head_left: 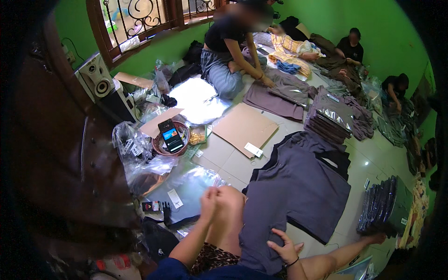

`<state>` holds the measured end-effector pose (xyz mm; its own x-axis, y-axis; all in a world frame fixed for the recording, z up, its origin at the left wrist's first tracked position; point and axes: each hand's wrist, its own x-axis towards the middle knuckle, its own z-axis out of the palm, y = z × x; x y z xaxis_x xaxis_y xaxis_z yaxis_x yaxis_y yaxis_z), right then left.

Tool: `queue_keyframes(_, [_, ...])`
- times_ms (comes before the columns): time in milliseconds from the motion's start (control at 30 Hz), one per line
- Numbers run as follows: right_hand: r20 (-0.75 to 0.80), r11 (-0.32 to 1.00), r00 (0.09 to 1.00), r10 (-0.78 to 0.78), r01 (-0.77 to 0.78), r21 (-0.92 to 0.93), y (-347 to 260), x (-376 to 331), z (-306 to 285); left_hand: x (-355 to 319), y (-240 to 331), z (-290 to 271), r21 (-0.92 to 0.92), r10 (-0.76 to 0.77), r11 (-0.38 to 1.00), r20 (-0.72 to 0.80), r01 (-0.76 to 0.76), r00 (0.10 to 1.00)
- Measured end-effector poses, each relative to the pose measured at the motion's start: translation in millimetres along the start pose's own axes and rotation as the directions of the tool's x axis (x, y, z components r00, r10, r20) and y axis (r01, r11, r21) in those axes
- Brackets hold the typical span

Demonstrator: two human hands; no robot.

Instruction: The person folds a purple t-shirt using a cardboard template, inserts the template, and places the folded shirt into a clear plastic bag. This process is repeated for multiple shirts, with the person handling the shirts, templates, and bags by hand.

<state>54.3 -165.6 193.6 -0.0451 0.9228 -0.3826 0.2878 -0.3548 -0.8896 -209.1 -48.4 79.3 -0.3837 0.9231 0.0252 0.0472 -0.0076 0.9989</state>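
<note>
the right hand (283, 249) lies flat, fingers spread, on the grey t-shirt (298, 191) spread across the tiled floor (233, 163) and the person's lap. the left hand (209, 198) is pinched together above the knee, on what i cannot tell. the shirt's loose hem could bunch under the palm, spoiling a neat fold.

- This is looking like a room in a home that is serving as a small garment-packing workshop.
- Green walls (326, 18) are enclosing it, and a wooden window (140, 18) with curled iron bars is sitting at the far left.
- People are sitting on the pale tiled floor (233, 163), one person (228, 51) at the far side folding a grey garment (273, 100).
- Grey shirts (298, 186) are lying spread in the middle, and stacks of bagged shirts (329, 121) are standing to the right.
- Clear plastic bags (140, 158), cardboard sheets (245, 127) and a speaker (95, 77) are lying around at the left.
</note>
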Motion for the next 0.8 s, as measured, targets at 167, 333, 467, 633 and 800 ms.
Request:
queue_keyframes(167, [0.159,0.978,0.987,0.010,-0.042,0.204,9.9,17.4,20.1,27.3,-82.7,-55.3,0.785,0.058,0.615,-0.137,0.072,0.989])
queue_keyframes(333, [0.165,0.992,0.986,0.001,-0.021,0.122,10.5,24.0,19.5,13.1,-128.0,-67.8,0.884,0.198,0.451,0.036,-0.123,0.980])
queue_keyframes(467, [0.141,0.980,0.990,0.028,-0.056,0.192,14.3,26.0,21.4,8.9,-132.8,-70.6,0.872,0.264,0.459,0.050,-0.171,0.963])
queue_keyframes(633, [0.152,0.976,0.987,0.042,-0.073,0.205,17.9,26.7,21.3,4.1,-128.3,-68.3,0.831,0.318,0.487,0.120,-0.270,0.941])
queue_keyframes(800, [0.140,0.979,0.990,0.003,-0.031,0.202,18.2,25.0,18.4,8.8,-137.6,-71.5,0.748,0.275,0.636,0.011,-0.190,0.962])
